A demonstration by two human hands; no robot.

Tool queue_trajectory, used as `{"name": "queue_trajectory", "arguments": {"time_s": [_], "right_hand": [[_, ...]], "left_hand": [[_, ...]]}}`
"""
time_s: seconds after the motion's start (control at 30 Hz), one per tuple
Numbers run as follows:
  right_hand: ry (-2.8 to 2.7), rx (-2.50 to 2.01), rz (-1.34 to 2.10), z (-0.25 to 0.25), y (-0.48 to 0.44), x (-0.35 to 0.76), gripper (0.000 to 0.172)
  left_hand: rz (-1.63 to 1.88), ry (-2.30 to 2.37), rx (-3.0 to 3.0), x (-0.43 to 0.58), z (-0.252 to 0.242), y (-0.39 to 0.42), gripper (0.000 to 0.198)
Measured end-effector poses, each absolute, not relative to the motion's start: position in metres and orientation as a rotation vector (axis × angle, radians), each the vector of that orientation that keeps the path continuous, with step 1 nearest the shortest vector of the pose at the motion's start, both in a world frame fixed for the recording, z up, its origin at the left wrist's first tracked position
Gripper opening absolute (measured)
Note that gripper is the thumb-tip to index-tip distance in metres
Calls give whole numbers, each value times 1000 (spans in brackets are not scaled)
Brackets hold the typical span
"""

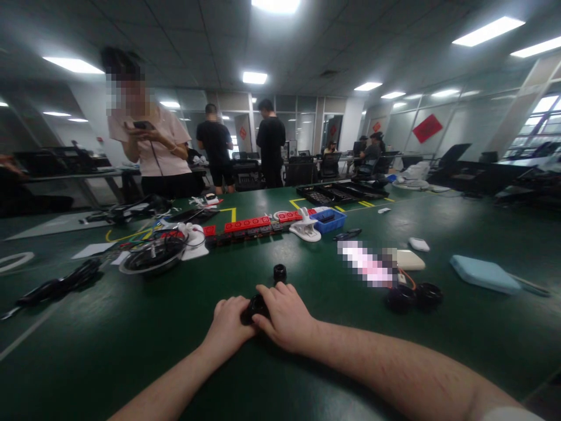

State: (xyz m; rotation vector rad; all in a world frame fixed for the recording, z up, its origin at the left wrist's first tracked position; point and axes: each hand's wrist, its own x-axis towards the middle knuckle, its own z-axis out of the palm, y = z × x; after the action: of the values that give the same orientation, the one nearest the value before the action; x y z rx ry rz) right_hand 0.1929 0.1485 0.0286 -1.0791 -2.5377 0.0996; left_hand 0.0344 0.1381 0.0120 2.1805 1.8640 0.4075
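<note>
Low in the middle of the head view, my left hand (231,324) and my right hand (287,316) meet around a glossy black rounded object (254,309). My left fingers wrap its left side, and my right fingers and thumb close over its right side. Both palms hide much of it, so its exact kind is unclear. Just beyond my right fingers stands a small black cylindrical piece (279,272); whether it joins the held object is hidden.
Across the green table (210,380) lie a red-and-black strip (248,225), a white clamp (305,227), a blue bin (329,221) and a metal bowl (153,257). To the right are a light blue case (484,273) and black round parts (414,297). Several people stand or sit beyond.
</note>
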Motion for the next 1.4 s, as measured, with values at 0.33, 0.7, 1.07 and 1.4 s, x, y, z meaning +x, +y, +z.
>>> {"name": "queue_trajectory", "arguments": {"time_s": [0.33, 0.7, 1.07, 1.4], "right_hand": [[-2577, -1059, 83, 33, 148, 193, 35], [-2606, -1001, 63, 34, 148, 193, 19], [-2604, -963, 83, 33, 146, 191, 18], [-2605, -914, 122, 33, 143, 191, 24]], "left_hand": [[399, 1811, 2179, 39, 19, 133, 9], [414, 1738, 2190, 42, 22, 130, 7], [392, 1676, 2198, 42, 19, 131, 12], [387, 1649, 2152, 47, 34, 123, 15]]}}
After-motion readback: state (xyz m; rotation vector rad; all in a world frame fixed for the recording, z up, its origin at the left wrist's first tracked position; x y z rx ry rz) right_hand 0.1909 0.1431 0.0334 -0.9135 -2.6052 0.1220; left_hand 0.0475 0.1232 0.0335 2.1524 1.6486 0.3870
